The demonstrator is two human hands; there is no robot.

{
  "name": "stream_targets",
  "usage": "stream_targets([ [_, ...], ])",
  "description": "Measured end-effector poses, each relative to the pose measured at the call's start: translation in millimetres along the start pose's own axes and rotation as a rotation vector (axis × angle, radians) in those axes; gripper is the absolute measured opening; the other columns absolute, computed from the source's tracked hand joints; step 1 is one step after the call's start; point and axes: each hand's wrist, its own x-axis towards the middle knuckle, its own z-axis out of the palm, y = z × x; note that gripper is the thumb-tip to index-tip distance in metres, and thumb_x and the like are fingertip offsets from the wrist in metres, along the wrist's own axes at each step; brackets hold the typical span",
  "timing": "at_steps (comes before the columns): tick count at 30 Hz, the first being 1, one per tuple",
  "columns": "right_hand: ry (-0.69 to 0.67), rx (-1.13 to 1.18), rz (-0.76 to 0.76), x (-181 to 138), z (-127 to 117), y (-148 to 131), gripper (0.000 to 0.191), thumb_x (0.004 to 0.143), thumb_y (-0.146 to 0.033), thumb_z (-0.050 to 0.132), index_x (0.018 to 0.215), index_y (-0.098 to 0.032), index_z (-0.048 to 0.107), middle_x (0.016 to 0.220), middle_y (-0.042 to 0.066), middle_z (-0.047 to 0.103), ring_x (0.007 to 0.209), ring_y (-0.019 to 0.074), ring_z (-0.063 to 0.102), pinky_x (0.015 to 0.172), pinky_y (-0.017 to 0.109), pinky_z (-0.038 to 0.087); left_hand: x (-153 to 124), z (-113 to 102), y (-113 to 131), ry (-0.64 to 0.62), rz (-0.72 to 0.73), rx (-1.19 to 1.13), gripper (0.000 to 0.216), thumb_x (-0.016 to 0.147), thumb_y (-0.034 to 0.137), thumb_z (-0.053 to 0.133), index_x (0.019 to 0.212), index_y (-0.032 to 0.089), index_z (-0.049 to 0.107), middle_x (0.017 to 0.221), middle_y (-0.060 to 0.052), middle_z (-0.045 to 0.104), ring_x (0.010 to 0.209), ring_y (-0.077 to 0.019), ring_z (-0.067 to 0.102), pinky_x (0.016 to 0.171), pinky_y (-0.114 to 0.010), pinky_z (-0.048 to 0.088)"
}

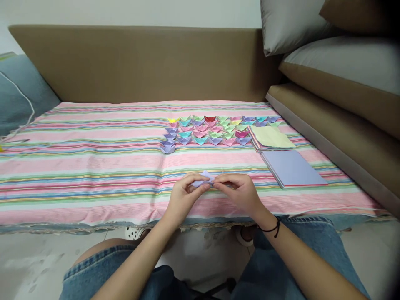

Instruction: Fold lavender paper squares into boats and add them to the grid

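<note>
A small lavender folded paper (204, 175) is held between both hands above the striped cloth, near its front edge. My left hand (186, 195) pinches its left and lower side between thumb and fingers. From the right, my right hand (240, 191) has its thumb and fingertips closed on the paper's right corner. The fingers hide part of the folds. Beyond the hands lie rows of folded paper boats (200, 132) in purple, pink, green, blue, yellow and red.
A stack of lavender paper sheets (293, 168) lies to the right, with a pale yellow stack (271, 136) behind it. Large cushions (337, 100) are piled on the far right. A brown backrest (156, 64) borders the striped cloth (78, 166) at the back.
</note>
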Motion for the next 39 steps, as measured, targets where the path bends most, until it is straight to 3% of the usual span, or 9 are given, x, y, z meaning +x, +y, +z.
stream_targets([
  [6, -0.112, -0.02, -0.046, 1, -5, -3, 0.005, 0.075, -0.022, 0.067, 0.073, -0.02, 0.072, 0.076, 0.005, 0.072, 0.075, 0.0193, 0.067, 0.068, 0.03, 0.054, 6, -14, 11, -0.169, 0.08, 0.042, 0.022, 0.073, 0.027, 0.069, 0.094, 0.02, 0.071, 0.101, -0.009, 0.065, 0.1, -0.0213, 0.059, 0.083, -0.03, 0.047],
  [9, -0.18, -0.021, -0.064, 2, -5, -4, 0.006, 0.076, -0.022, 0.066, 0.073, -0.019, 0.071, 0.073, 0.005, 0.071, 0.071, 0.0176, 0.065, 0.065, 0.029, 0.053, 8, -18, 12, -0.152, 0.023, 0.081, 0.02, 0.081, 0.03, 0.06, 0.092, 0.019, 0.071, 0.094, -0.007, 0.07, 0.087, -0.019, 0.063, 0.074, -0.027, 0.048],
  [12, -0.218, -0.014, -0.07, 2, -5, -3, 0.007, 0.076, -0.023, 0.066, 0.074, -0.019, 0.071, 0.072, 0.005, 0.07, 0.069, 0.0169, 0.064, 0.063, 0.028, 0.052, 9, -21, 8, -0.149, -0.022, 0.078, 0.017, 0.075, 0.026, 0.067, 0.088, 0.017, 0.072, 0.084, -0.006, 0.071, 0.075, -0.0173, 0.064, 0.065, -0.025, 0.049],
  [15, -0.237, 0.009, -0.05, 2, -5, -1, 0.006, 0.076, -0.024, 0.067, 0.077, -0.02, 0.072, 0.074, 0.005, 0.07, 0.069, 0.017, 0.065, 0.063, 0.028, 0.053, 9, -22, 4, -0.157, -0.018, 0.052, 0.011, 0.071, 0.023, 0.069, 0.078, 0.016, 0.073, 0.081, -0.006, 0.07, 0.076, -0.0177, 0.064, 0.067, -0.026, 0.049],
  [20, -0.185, 0.087, 0.014, 0, -2, 2, 0.007, 0.07, -0.026, 0.073, 0.074, -0.021, 0.072, 0.076, 0.005, 0.071, 0.073, 0.0189, 0.066, 0.067, 0.031, 0.055, 8, -21, 4, -0.127, -0.054, 0.006, 0.007, 0.069, 0.02, 0.07, 0.075, 0.016, 0.072, 0.079, -0.006, 0.07, 0.075, -0.0169, 0.064, 0.067, -0.025, 0.05],
  [27, -0.046, 0.261, 0.22, -2, 4, 4, 0.011, 0.065, -0.028, 0.076, 0.071, -0.021, 0.072, 0.072, 0.003, 0.072, 0.069, 0.0186, 0.068, 0.066, 0.032, 0.057, 8, -18, 4, -0.124, -0.194, -0.131, 0.013, 0.068, 0.025, 0.072, 0.078, 0.016, 0.072, 0.082, -0.006, 0.071, 0.075, -0.0159, 0.064, 0.067, -0.024, 0.049],
  [31, -0.005, 0.303, 0.252, -1, 4, 3, 0.012, 0.063, -0.028, 0.077, 0.071, -0.02, 0.071, 0.069, 0.002, 0.07, 0.066, 0.0175, 0.067, 0.065, 0.032, 0.057, 7, -18, 5, -0.153, -0.248, -0.216, 0.016, 0.071, 0.028, 0.069, 0.082, 0.017, 0.073, 0.095, -0.006, 0.069, 0.081, -0.0155, 0.062, 0.068, -0.023, 0.048],
  [34, -0.034, 0.257, 0.215, 0, 2, 1, 0.012, 0.066, -0.029, 0.075, 0.071, -0.02, 0.07, 0.072, 0.003, 0.07, 0.068, 0.0174, 0.066, 0.066, 0.032, 0.056, 6, -18, 5, -0.124, -0.257, -0.226, 0.015, 0.069, 0.027, 0.071, 0.08, 0.018, 0.074, 0.095, -0.005, 0.066, 0.08, -0.0138, 0.061, 0.067, -0.021, 0.048],
  [39, -0.223, 0.103, 0.042, 1, -1, -1, 0.012, 0.069, -0.027, 0.072, 0.079, -0.02, 0.07, 0.083, 0.006, 0.067, 0.08, 0.0192, 0.064, 0.073, 0.033, 0.055, 5, -14, 5, -0.061, -0.29, -0.198, 0.015, 0.063, 0.024, 0.074, 0.075, 0.015, 0.073, 0.077, -0.004, 0.067, 0.067, -0.012, 0.06, 0.062, -0.022, 0.048],
])
